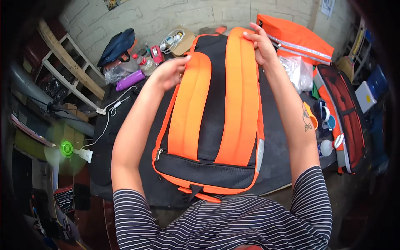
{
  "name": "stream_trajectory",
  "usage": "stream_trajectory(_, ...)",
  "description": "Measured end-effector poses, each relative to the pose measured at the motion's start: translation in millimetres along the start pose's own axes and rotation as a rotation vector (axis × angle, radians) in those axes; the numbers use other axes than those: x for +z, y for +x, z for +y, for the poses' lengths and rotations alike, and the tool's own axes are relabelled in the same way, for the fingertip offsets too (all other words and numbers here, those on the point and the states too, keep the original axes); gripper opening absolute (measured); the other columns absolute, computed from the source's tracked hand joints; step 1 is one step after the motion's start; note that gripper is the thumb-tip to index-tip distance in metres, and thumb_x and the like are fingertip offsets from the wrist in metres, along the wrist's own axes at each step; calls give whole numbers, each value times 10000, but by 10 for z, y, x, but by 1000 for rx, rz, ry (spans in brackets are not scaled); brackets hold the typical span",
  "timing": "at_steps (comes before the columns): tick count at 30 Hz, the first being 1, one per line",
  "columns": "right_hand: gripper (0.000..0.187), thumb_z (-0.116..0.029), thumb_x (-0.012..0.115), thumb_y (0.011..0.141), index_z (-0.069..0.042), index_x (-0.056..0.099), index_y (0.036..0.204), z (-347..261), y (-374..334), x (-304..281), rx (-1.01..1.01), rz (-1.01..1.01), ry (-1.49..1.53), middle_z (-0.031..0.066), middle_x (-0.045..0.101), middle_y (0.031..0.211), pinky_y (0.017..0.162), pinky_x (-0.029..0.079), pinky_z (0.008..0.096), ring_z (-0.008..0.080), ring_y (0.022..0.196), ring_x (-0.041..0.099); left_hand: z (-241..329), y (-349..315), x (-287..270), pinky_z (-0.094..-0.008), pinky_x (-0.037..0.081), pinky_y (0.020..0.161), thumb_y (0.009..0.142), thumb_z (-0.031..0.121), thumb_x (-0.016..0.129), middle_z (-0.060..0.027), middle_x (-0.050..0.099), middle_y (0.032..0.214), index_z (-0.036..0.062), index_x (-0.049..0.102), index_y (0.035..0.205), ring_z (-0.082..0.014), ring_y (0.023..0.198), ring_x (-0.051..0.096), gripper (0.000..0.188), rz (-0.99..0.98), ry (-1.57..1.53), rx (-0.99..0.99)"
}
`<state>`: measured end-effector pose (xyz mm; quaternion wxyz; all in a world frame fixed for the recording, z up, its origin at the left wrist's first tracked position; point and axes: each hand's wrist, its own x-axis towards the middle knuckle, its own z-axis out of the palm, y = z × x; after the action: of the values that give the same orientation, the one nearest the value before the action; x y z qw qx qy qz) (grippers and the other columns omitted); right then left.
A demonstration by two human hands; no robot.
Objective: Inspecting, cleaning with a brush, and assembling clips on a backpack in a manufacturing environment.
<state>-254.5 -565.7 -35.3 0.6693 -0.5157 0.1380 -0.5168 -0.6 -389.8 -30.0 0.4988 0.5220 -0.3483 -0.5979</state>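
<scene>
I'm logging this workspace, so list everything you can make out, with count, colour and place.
Backpack: 1, orange and black, centre
Shoulder straps: 2, orange, on the backpack
Table: 1, black, under the backpack
Orange fabric item: 1, silvery strips, upper right
Clear plastic: count unclear, below that item
Long bag: 1, red, black and orange, far right
Purple bottle: 1, upper left
Dark blue fabric item: 1, upper left
Fan: 1, green hub, far left
Wall: 1, whitish, back
Smaller clutter: too unclear to count
Striped shirt: 1, dark and white, lower edge
Left hand: 1, bare, at left strap
Right hand: 1, bare, at right strap
</scene>
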Motion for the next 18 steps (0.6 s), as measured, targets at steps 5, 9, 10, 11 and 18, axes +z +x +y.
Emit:
stream_trajectory(5, 343, -87, 604, 903, -24, 538, 1234, -791, 200, 219, -67, -229, -44, 94, 609, 1133, 868, 536, 331, 183, 1000, 631, 823, 215, 523, -323, 559, 736, 868, 223, 709, -44, 620, 988, 42, 430, 1325, -124, 800, 631, 566, 77, 386, 202)
stream_trajectory(9, 313, -75, 622, 885, 10, 565, 1180, -1183, 168, 540, -236, -274, -66, 132, 646, 1045, 791, 546, 307, 198, 912, 656, 1222, 15, 1024, -378, 560, 766, 792, 331, 781, -163, 542, 1204, 45, 368, 1346, -236, 965, 626, 748, 239, 282, 384)
stream_trajectory(10, 310, -87, 630, 890, -2, 555, 1179, -1213, 119, 632, -247, -251, -170, 109, 631, 1077, 822, 541, 315, 188, 940, 646, 1337, -71, 1099, -398, 561, 775, 769, 361, 797, -192, 515, 1242, 48, 367, 1347, -260, 1002, 617, 786, 223, 188, 326)
stream_trajectory(11, 308, -98, 639, 896, -14, 545, 1178, -1227, 58, 720, -301, -259, -241, 87, 616, 1110, 852, 537, 322, 177, 969, 636, 1422, -141, 1184, -419, 562, 784, 746, 390, 814, -221, 489, 1279, 51, 367, 1349, -283, 1039, 608, 824, 206, 94, 267)
stream_trajectory(18, 337, -141, 698, 881, -25, 397, 978, -1084, -726, 828, -336, -57, -51, 94, 595, 880, 536, 496, 262, 140, 697, 609, 1010, -412, 1781, -431, 582, 753, 738, 7, 781, -200, 609, 1126, 87, 283, 1392, -259, 994, 640, 826, 121, 271, 761)
